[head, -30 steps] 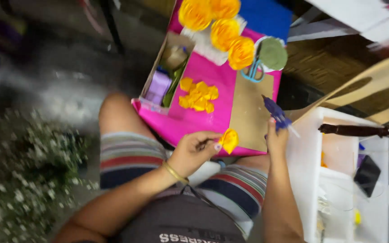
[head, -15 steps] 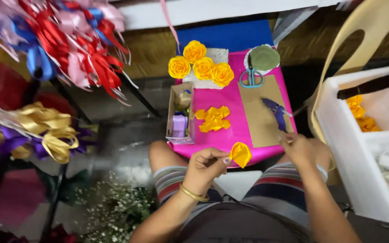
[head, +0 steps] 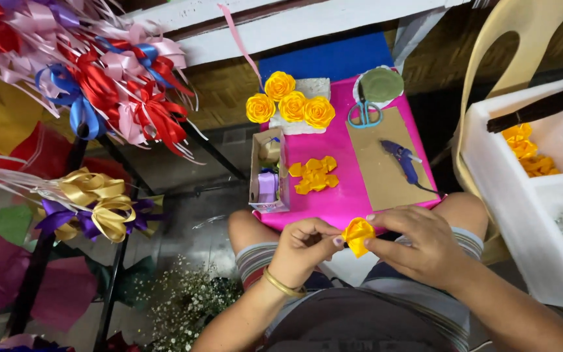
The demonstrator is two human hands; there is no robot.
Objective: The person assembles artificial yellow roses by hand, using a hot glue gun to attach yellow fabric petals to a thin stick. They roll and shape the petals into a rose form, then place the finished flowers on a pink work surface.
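both hands meet over the lap, just in front of the pink board's (head: 333,195) near edge. left hand (head: 304,251) w/ fingers curled, thumb & fingertips pinching the left side of a small yellow ribbon piece (head: 358,234). right hand (head: 418,244) closed loosely on its right side, fingertips touching it. gold bangle (head: 280,285) on left wrist.

on the board: blue glue gun (head: 402,160) lying on a brown cardboard sheet (head: 379,176), pile of yellow petals (head: 313,175) beside it, small open box (head: 268,173) at left edge, three finished yellow ribbon roses (head: 291,104) at far end, scissors (head: 363,112) near a round green pad (head: 382,85). white foam box (head: 529,202) to the right holds more yellow pieces. ribbon bows (head: 99,72) hang at left.
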